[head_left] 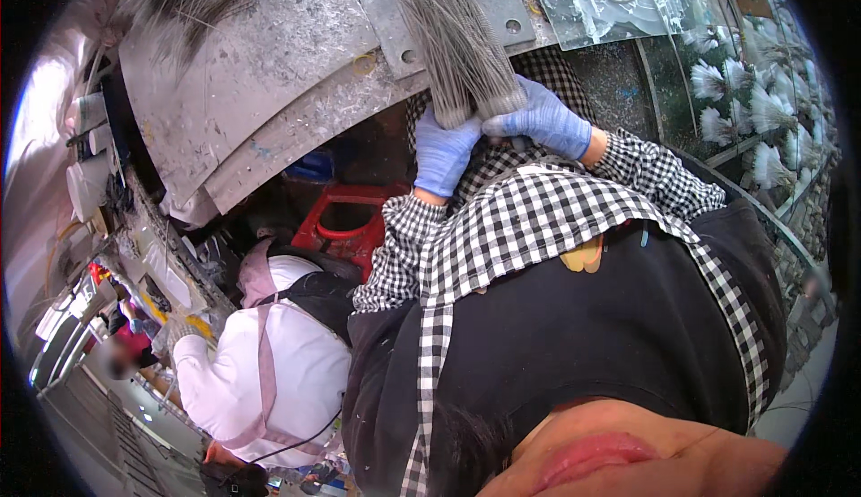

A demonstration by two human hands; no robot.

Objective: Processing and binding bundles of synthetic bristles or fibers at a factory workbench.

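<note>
Across the near edge of the worktop (287,57), in the head view, a grey wire bundle (448,30) lies over a metal plate (378,13), its near end parted in two and jutting past the plate; whether it's one bunch or two I can't tell. The left grip (446,152) is clamped on the left part of that end, the right grip (543,118) on the other, fingertips partly hidden. I'd judge it light for its bulk, stiff but springy, with wires apt to slide or bend out of line; the gathered near end looks the surest hold. I count two gloved hands, one plate with three holes showing, one white-smeared clear sheet (619,4), one red seat (357,244); the wires are too many to count.
</note>
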